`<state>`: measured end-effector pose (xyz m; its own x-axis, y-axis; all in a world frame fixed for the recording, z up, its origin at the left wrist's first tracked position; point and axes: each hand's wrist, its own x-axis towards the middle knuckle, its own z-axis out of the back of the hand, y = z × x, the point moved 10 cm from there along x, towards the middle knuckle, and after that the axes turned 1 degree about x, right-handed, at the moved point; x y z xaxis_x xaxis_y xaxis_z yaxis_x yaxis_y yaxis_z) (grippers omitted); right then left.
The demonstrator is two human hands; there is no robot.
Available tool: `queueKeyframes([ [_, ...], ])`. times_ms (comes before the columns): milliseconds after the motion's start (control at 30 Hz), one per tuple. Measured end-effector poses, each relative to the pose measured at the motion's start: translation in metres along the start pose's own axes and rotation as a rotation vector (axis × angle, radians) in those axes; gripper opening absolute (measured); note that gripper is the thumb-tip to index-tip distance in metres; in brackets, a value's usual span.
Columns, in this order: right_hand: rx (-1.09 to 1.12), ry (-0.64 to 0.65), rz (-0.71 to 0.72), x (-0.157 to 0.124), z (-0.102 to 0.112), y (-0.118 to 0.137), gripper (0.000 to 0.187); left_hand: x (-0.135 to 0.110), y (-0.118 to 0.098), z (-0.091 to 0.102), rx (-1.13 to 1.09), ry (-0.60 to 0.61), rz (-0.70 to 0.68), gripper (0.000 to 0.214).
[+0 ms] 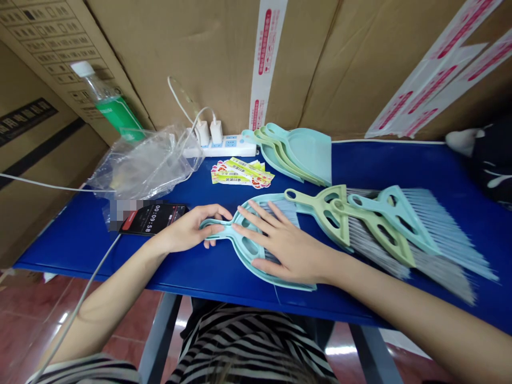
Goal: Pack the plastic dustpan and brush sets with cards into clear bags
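Our left hand [188,230] is clenched on the handle of the teal dustpan [251,262]; right hand [288,248] lies open on it. Brooms [378,232] at 3 o'clock.

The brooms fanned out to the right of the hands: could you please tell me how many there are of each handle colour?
Pale green brooms: 2
Light blue broom: 1
Total: 3

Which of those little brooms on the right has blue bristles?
The pale-blue-handled broom, lying farthest right; the two green-handled brooms beside it have grey bristles.
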<state>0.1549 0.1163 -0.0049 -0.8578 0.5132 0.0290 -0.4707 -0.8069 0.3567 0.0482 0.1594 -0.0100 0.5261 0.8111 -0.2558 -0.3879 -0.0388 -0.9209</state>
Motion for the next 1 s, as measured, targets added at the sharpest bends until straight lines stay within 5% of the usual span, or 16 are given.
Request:
queueKeyframes([
  [367, -0.076, -0.043, 0.016, -0.001, 0.004, 0.002, 0.065, -0.003, -0.005, 0.005, 0.157, -0.012, -0.062, 0.028],
  [533, -0.262, -0.18, 0.021, -0.006, 0.021, 0.006, 0.067, -0.006, -0.013, 0.009, 0.269, -0.037, -0.115, 0.023],
  [767, -0.52, -0.436, -0.213, -0.032, 0.081, -0.028, 0.043, -0.008, -0.012, 0.012, 0.295, -0.045, -0.089, 0.025],
  [1000, -0.605, -0.343, -0.321, -0.054, 0.093, -0.066, 0.045, -0.008, -0.01, 0.015, 0.31, -0.054, -0.059, 0.026],
])
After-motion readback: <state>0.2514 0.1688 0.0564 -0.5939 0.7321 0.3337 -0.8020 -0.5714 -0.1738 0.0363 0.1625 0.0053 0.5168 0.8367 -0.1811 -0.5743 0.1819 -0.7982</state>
